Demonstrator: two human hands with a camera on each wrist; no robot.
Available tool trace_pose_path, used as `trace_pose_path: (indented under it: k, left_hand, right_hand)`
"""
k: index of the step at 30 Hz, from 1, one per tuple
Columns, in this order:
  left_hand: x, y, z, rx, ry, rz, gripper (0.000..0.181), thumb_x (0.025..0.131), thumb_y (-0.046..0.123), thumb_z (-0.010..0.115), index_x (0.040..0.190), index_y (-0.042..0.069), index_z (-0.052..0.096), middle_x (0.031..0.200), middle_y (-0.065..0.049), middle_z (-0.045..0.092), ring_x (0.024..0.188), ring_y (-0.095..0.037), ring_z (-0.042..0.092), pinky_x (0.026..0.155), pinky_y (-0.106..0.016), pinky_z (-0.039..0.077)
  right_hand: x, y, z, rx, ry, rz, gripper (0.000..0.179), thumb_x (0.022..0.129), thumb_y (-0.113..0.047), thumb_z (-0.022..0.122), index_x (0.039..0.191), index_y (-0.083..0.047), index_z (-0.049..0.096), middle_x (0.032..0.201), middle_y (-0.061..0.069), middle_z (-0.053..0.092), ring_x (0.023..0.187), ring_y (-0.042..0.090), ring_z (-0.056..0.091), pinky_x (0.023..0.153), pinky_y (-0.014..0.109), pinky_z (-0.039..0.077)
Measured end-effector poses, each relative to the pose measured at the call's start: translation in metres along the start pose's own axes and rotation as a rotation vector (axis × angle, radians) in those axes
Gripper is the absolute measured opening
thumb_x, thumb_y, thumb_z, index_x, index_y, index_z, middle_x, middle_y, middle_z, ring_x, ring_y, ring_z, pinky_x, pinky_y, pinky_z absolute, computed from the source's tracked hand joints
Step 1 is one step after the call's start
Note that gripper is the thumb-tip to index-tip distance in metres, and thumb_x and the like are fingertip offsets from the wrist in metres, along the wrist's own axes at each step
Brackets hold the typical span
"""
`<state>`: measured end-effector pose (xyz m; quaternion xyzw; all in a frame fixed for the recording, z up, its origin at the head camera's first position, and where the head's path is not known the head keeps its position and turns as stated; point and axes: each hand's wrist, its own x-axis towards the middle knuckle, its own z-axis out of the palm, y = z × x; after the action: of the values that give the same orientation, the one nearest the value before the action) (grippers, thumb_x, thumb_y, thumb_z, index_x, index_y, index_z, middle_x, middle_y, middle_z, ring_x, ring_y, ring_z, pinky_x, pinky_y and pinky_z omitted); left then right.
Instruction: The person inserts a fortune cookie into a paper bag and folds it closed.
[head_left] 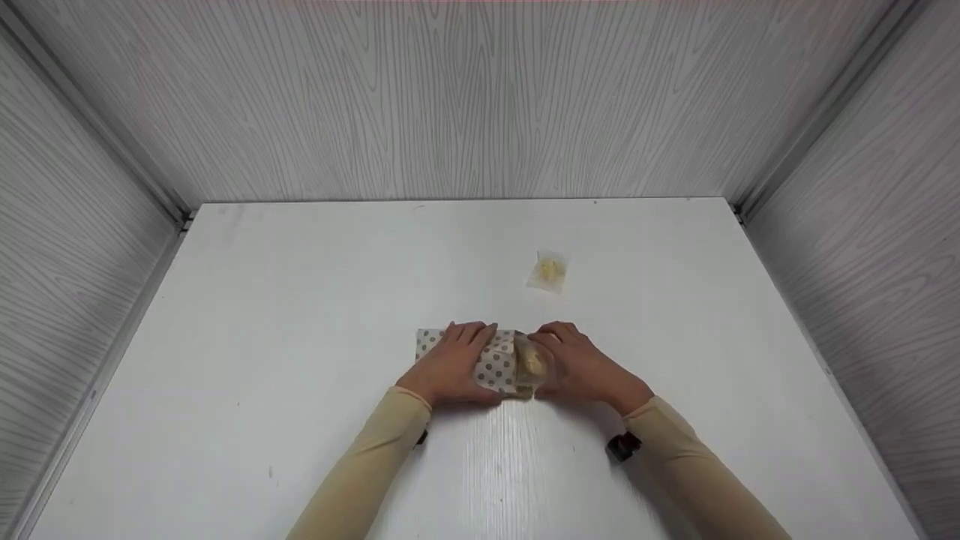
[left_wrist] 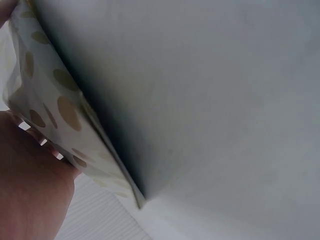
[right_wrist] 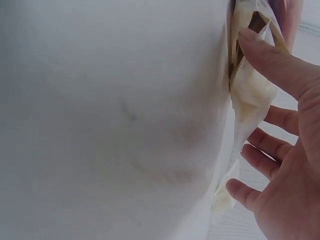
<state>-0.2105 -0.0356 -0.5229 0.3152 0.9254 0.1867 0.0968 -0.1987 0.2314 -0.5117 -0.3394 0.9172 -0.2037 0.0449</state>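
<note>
A white paper bag with grey-brown polka dots (head_left: pixel 498 369) lies flat on the table, its opening toward the right. My left hand (head_left: pixel 454 367) grips it from above, thumb along the near edge and fingers over the far edge. In the left wrist view the bag's folded end (left_wrist: pixel 70 110) sticks out past the hand. My right hand (head_left: pixel 589 369) holds a small clear packet with pale yellow contents (head_left: pixel 531 361) right at the bag's mouth. Seen from the right wrist, the thumb reaches the brown-lined opening and the packet (right_wrist: pixel 252 97) sits between thumb and fingers.
Another clear packet with yellowish contents (head_left: pixel 550 271) lies on the white table (head_left: pixel 315 300), beyond the right hand. Grey wood-grain panels (head_left: pixel 480 97) enclose the table at the back and both sides. A dark wrist device (head_left: pixel 624 446) shows below the right wrist.
</note>
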Motion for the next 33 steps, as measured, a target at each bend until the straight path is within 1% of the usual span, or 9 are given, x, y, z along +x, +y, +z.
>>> trace_pose_path:
  k: [4,11,15,20,23,29,33]
  left_hand:
    - [0.0011,0.0002,-0.0014,0.015,-0.003,0.001,0.114,0.072,0.067,0.073,0.157,0.011,0.022,0.152,-0.011,0.033,0.143,-0.026,0.023,0.119,-0.038,0.005]
    - [0.0011,0.0005,-0.0023,0.014,-0.013,-0.002,0.114,0.072,0.067,0.073,0.157,0.011,0.022,0.152,-0.012,0.032,0.143,-0.026,0.023,0.119,-0.039,0.006]
    - [0.0006,0.0009,-0.0024,0.015,-0.012,-0.002,0.114,0.072,0.066,0.073,0.157,0.01,0.022,0.152,-0.012,0.033,0.143,-0.027,0.024,0.119,-0.041,0.006]
    - [0.0002,0.0011,-0.0019,0.016,-0.008,-0.003,0.114,0.072,0.066,0.073,0.156,0.01,0.023,0.152,-0.012,0.033,0.142,-0.027,0.024,0.119,-0.042,0.007]
    - [-0.0002,0.0008,-0.0011,0.016,-0.005,-0.004,0.113,0.072,0.066,0.073,0.156,0.01,0.023,0.152,-0.012,0.033,0.142,-0.027,0.024,0.119,-0.043,0.008]
    - [-0.0009,0.0002,0.0,0.024,0.0,-0.002,0.111,0.073,0.066,0.072,0.156,0.011,0.024,0.152,-0.011,0.033,0.143,-0.026,0.024,0.119,-0.044,0.008]
    - [-0.001,0.0002,0.0009,0.015,0.003,-0.001,0.111,0.072,0.065,0.073,0.156,0.011,0.024,0.152,-0.011,0.034,0.143,-0.026,0.024,0.119,-0.044,0.007]
  right_hand:
    - [0.0027,-0.002,0.0002,-0.02,0.008,-0.002,0.082,0.075,-0.032,0.086,0.141,-0.002,0.047,0.134,0.014,0.044,0.13,0.032,0.036,0.105,0.051,0.036]
    - [0.004,0.0,-0.0008,-0.071,0.012,-0.016,0.078,0.075,-0.028,0.086,0.139,-0.001,0.049,0.132,0.015,0.045,0.128,0.032,0.038,0.104,0.051,0.038]
    - [0.0033,0.0006,-0.0021,-0.076,-0.003,0.004,0.079,0.074,-0.026,0.087,0.138,-0.001,0.05,0.133,0.015,0.044,0.129,0.032,0.037,0.105,0.051,0.037]
    - [0.0032,-0.0012,-0.0038,-0.068,-0.025,0.03,0.081,0.074,-0.029,0.088,0.14,-0.002,0.05,0.133,0.014,0.043,0.13,0.032,0.036,0.106,0.049,0.036]
    - [0.0039,-0.0016,-0.0025,-0.068,-0.016,0.018,0.083,0.072,-0.031,0.089,0.14,-0.002,0.05,0.131,0.014,0.044,0.128,0.033,0.038,0.105,0.05,0.037]
    - [0.0067,-0.0023,0.0029,-0.128,0.021,-0.025,0.088,0.068,-0.035,0.091,0.14,-0.006,0.051,0.125,0.013,0.045,0.122,0.033,0.04,0.103,0.051,0.039]
    - [0.0088,-0.006,0.0038,-0.124,0.039,-0.034,0.088,0.068,-0.036,0.091,0.14,-0.005,0.051,0.123,0.013,0.045,0.121,0.034,0.04,0.102,0.052,0.039]
